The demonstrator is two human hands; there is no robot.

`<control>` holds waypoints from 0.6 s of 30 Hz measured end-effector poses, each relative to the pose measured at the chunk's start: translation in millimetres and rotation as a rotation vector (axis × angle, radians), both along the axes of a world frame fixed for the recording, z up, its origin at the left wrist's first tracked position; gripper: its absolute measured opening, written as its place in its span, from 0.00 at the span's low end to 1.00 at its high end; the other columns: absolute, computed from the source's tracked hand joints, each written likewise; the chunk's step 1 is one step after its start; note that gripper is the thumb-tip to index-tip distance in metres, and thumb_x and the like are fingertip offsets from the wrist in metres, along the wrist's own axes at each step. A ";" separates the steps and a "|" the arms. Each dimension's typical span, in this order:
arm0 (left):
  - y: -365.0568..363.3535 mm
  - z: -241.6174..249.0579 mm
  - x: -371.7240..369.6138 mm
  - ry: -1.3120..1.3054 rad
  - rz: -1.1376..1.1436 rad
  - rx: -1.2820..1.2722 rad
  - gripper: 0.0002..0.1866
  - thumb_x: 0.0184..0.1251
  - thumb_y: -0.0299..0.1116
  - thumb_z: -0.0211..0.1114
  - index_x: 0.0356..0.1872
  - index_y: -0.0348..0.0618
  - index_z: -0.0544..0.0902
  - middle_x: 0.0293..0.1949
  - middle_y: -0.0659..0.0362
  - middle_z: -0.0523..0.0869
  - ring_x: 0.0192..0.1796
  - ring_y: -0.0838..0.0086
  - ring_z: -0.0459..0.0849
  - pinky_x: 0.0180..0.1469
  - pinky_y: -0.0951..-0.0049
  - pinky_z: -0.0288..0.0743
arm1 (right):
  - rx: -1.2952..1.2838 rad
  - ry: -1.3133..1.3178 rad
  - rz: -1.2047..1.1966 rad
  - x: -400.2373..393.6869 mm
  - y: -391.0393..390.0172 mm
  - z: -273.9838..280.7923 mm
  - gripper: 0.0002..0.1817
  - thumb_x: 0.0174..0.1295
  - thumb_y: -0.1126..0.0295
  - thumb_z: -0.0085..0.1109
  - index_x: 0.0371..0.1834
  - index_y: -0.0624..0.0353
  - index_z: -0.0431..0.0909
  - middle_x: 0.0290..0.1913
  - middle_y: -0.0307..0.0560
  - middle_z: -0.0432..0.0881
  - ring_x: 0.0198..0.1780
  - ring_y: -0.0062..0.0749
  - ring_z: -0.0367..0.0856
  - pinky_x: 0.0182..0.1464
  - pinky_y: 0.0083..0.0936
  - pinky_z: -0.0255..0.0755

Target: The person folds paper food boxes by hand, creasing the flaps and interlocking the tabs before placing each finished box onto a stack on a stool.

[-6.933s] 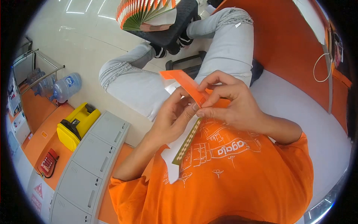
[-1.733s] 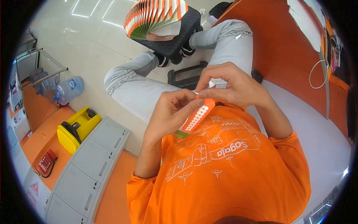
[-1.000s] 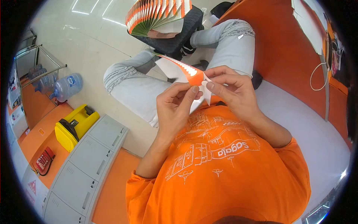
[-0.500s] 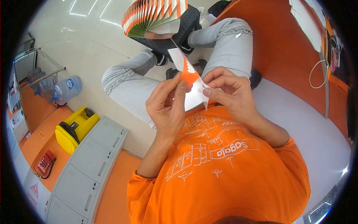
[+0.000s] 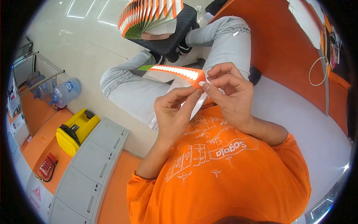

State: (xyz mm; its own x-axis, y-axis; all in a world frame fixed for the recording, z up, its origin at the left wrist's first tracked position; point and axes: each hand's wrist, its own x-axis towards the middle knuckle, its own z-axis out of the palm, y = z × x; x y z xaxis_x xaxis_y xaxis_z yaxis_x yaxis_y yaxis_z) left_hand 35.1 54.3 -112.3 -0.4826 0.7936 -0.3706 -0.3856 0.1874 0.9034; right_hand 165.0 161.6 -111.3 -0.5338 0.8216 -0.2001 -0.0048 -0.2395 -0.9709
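An orange printed paper piece with a white scalloped strip and a green tip is held above my lap. It is folded, and its white underside shows below the printed band. My left hand pinches its lower right end between thumb and fingers. At the same corner, my right hand grips the edge with thumb and forefinger, its other fingers curled. The two hands nearly touch. Beyond my knees, a fanned stack of similar folded papers rests on a black stool.
Grey lockers stand at left, with a yellow bucket beside them. Large water bottles and a metal frame are farther back. An orange panel and a cable loop are on the right.
The paper has swung from pointing up to lying nearly level, its printed band now facing me. My left hand has moved right, closer to my right hand.
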 end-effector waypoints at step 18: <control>8.4 18.4 -5.6 0.279 -0.138 0.028 0.09 0.72 0.18 0.70 0.50 0.28 0.87 0.43 0.54 0.93 0.45 0.78 0.90 0.51 0.76 0.84 | 0.365 -0.105 0.085 4.0 12.6 6.2 0.03 0.57 0.78 0.73 0.33 0.65 0.88 0.49 0.46 0.80 0.48 0.26 0.82 0.51 0.22 0.77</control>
